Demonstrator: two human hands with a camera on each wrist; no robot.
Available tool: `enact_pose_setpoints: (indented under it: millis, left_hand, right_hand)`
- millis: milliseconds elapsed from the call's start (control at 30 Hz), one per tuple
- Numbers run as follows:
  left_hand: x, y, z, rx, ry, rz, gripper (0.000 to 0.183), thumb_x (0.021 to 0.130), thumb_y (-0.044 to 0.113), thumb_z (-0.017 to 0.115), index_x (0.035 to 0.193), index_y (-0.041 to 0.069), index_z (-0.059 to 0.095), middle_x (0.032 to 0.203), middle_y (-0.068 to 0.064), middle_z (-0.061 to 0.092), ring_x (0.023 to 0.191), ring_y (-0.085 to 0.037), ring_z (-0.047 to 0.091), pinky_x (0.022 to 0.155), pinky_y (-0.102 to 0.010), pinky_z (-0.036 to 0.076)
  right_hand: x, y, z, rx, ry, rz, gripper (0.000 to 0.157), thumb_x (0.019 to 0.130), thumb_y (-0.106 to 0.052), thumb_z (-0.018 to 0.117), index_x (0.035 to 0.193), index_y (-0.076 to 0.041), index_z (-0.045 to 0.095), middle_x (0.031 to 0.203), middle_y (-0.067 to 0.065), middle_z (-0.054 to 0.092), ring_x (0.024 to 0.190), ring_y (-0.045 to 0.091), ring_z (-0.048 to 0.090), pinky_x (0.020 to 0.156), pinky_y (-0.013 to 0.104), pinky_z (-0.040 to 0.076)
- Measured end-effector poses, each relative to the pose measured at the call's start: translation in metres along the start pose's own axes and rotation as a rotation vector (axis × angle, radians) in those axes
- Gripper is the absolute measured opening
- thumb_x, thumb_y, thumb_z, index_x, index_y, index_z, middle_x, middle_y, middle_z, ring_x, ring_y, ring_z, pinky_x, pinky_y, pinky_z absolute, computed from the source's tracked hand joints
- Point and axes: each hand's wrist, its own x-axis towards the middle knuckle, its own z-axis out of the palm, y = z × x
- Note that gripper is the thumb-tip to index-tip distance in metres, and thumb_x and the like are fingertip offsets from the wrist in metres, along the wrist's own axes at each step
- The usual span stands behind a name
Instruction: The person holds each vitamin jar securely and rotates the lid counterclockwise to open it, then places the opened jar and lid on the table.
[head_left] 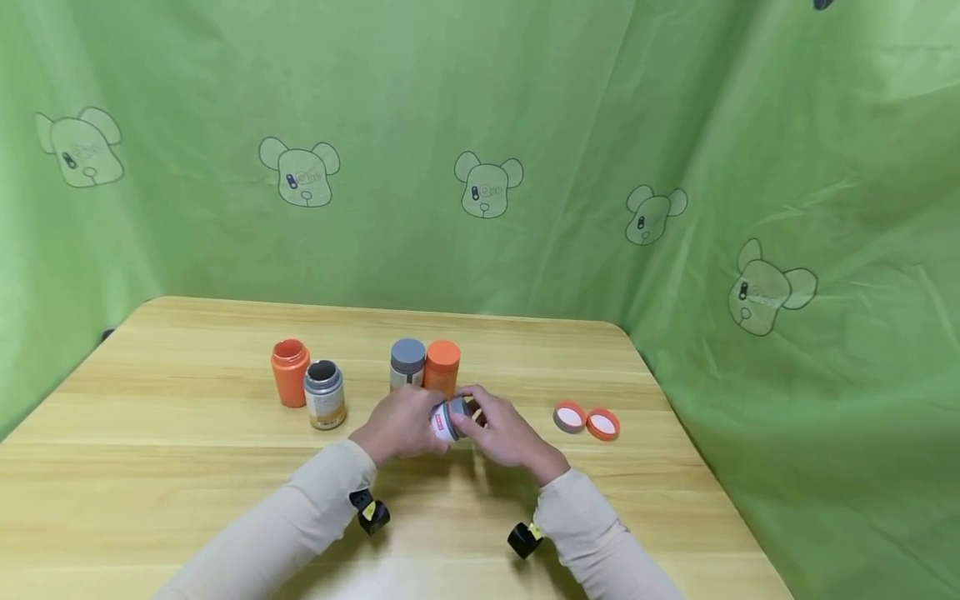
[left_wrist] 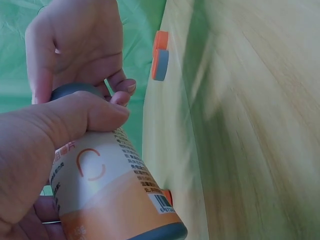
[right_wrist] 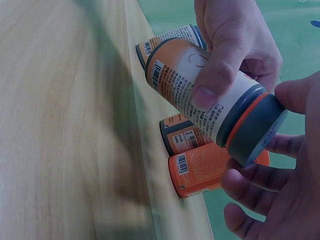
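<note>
My left hand [head_left: 405,422] grips a tilted supplement bottle [right_wrist: 182,80] with a white and orange label, its thumb lying along the upper body in the left wrist view. On the bottle's neck is a dark grey cap [right_wrist: 257,130]; an orange ring shows at its lower edge. My right hand [head_left: 506,429] pinches this cap between thumb and fingers. In the head view, the bottle is held above the table, mostly covered by the left hand. Just behind the hands stand a grey-capped bottle [head_left: 407,358] and an orange-capped orange bottle [head_left: 442,367], both upright.
To the left on the wooden table [head_left: 187,500] stand an uncapped orange bottle [head_left: 290,379] and an uncapped grey-necked bottle [head_left: 326,404]. A grey lid [head_left: 569,417] and an orange lid [head_left: 603,424] lie at the right, undersides up. Green curtain [head_left: 390,242] surrounds the table.
</note>
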Motion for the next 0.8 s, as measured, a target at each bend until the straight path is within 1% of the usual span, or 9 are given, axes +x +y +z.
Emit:
enact_pose_setpoints:
  millis: [133, 267, 367, 500, 633, 800]
  left_hand:
    - [-0.0004, -0.002, 0.0013, -0.005, -0.007, -0.004, 0.037, 0.062, 0.027, 0.086, 0.087, 0.013, 0.063, 0.073, 0.005, 0.058, 0.062, -0.01, 0.054, 0.057, -0.027, 0.047]
    - [0.0003, -0.0035, 0.0019, -0.017, -0.012, -0.013, 0.039, 0.062, 0.028, 0.087, 0.089, 0.013, 0.063, 0.074, 0.004, 0.059, 0.064, -0.011, 0.055, 0.058, -0.027, 0.048]
    - [0.0009, -0.0036, 0.0013, -0.025, -0.017, -0.021, 0.04, 0.062, 0.028, 0.088, 0.09, 0.012, 0.064, 0.075, 0.003, 0.06, 0.065, -0.011, 0.055, 0.059, -0.028, 0.048]
    - [0.0014, -0.0033, 0.0007, -0.02, -0.016, -0.011, 0.04, 0.062, 0.029, 0.087, 0.089, 0.012, 0.063, 0.074, 0.004, 0.059, 0.064, -0.011, 0.055, 0.058, -0.028, 0.048]
    - [0.0012, -0.0039, 0.0, -0.01, -0.015, 0.002, 0.04, 0.062, 0.029, 0.087, 0.089, 0.012, 0.063, 0.074, 0.004, 0.059, 0.064, -0.011, 0.055, 0.058, -0.027, 0.048]
    - [0.0017, -0.0054, 0.0001, -0.004, -0.025, -0.011, 0.039, 0.062, 0.03, 0.087, 0.089, 0.013, 0.063, 0.074, 0.004, 0.059, 0.064, -0.011, 0.055, 0.058, -0.027, 0.048]
  right_hand:
    - [-0.0003, -0.0005, -0.0001, 0.035, -0.006, -0.014, 0.039, 0.1, -0.022, 0.053, 0.132, -0.002, 0.047, 0.107, 0.009, 0.058, 0.087, 0.023, 0.057, 0.074, 0.034, 0.049]
    - [0.0011, -0.0007, 0.0007, 0.037, 0.01, -0.021, 0.04, 0.101, -0.026, 0.049, 0.133, -0.002, 0.047, 0.108, 0.011, 0.058, 0.087, 0.026, 0.057, 0.073, 0.035, 0.049]
    - [0.0027, -0.0019, 0.0018, 0.027, 0.024, 0.007, 0.043, 0.103, -0.032, 0.045, 0.133, -0.002, 0.047, 0.108, 0.012, 0.059, 0.086, 0.026, 0.059, 0.073, 0.035, 0.05]
    - [0.0035, -0.0042, 0.003, 0.014, 0.04, 0.045, 0.042, 0.103, -0.034, 0.045, 0.132, -0.003, 0.049, 0.107, 0.012, 0.06, 0.083, 0.024, 0.059, 0.072, 0.035, 0.05]
    - [0.0035, -0.0037, 0.0036, 0.005, 0.034, 0.033, 0.039, 0.103, -0.033, 0.047, 0.129, -0.004, 0.05, 0.103, 0.011, 0.06, 0.076, 0.021, 0.056, 0.067, 0.033, 0.048]
    - [0.0032, -0.0054, 0.0026, 0.021, 0.018, 0.012, 0.037, 0.102, -0.03, 0.049, 0.128, -0.003, 0.05, 0.108, 0.011, 0.059, 0.076, 0.019, 0.054, 0.067, 0.033, 0.047]
